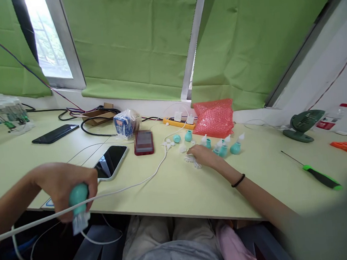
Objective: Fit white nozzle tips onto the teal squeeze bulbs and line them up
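My left hand (61,185), at the front left edge of the table, is closed round a teal bulb syringe (78,195). Its clear plastic end points down. My right hand (202,155) reaches across the table, fingertips bent together at a small pile of clear plastic pieces (192,161); whatever they pinch is too small to make out. Small white pieces (169,144) lie just left of that hand. Beyond it are two loose teal bulbs (188,135). To its right stand several teal bulbs with clear tips (235,148).
A white cable (148,178) crosses the table and passes before my left hand. Nearby lie a white-edged phone (112,162), a dark red device (144,142) and a black phone (55,134). Rightward are a screwdriver (322,177) and a green fan (306,122); behind, a red bubble-wrap bag (214,118).
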Available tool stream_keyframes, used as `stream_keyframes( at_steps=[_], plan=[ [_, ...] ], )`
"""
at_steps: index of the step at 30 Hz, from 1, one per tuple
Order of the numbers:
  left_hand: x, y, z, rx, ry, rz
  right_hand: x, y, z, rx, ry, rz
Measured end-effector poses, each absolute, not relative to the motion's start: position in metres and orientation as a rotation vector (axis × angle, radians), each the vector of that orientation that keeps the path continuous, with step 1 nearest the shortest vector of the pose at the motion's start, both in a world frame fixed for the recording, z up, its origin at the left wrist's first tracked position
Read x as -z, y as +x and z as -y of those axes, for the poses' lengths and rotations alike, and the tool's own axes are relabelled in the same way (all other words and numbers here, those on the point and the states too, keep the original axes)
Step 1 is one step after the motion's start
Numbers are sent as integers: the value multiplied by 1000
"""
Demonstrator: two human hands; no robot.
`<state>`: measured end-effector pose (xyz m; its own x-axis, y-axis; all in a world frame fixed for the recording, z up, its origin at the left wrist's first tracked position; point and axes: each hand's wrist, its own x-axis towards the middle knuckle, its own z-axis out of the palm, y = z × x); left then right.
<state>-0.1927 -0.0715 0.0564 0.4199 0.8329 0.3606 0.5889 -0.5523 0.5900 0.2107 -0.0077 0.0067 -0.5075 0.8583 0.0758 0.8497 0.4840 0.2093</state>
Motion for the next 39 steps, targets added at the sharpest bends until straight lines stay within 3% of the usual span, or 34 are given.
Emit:
stream_keyframes(
  at_steps=[2,3,7,10,16,19,21,24,26,29,31,39],
  plan=[
    [-84,-183,57,-137,2365,-1036,-8,209,3,-335,1547,-2652],
    [-95,-173,50,-180,2371,-1087,-9,208,2,-336,1548,-2639],
    [-89,-101,35,-973,2119,-1129,-15,201,-1,-373,1518,-2610],
    [-50,-38,38,-949,2060,-949,-22,194,5,-474,1526,-2643],
    [0,10,36,-1099,2529,-870,-22,194,35,-560,1793,-2892],
    [7,6,29,-1084,2541,-931,-10,195,54,-130,2024,-3243],
    [10,4,27,-1072,2523,-964,-1,194,65,578,2039,-3329],
    [13,5,27,-1073,2491,-984,9,191,72,1568,1726,-2978],
    [14,6,29,-1077,2468,-981,12,189,70,1730,1735,-2906],
    [11,7,30,-1058,2418,-956,15,190,63,1699,2100,-3082],
    [10,6,30,-1041,2368,-944,15,193,59,1853,2237,-3054],
    [14,5,25,-1016,2247,-926,14,199,57,2483,2293,-2699]
  ],
)
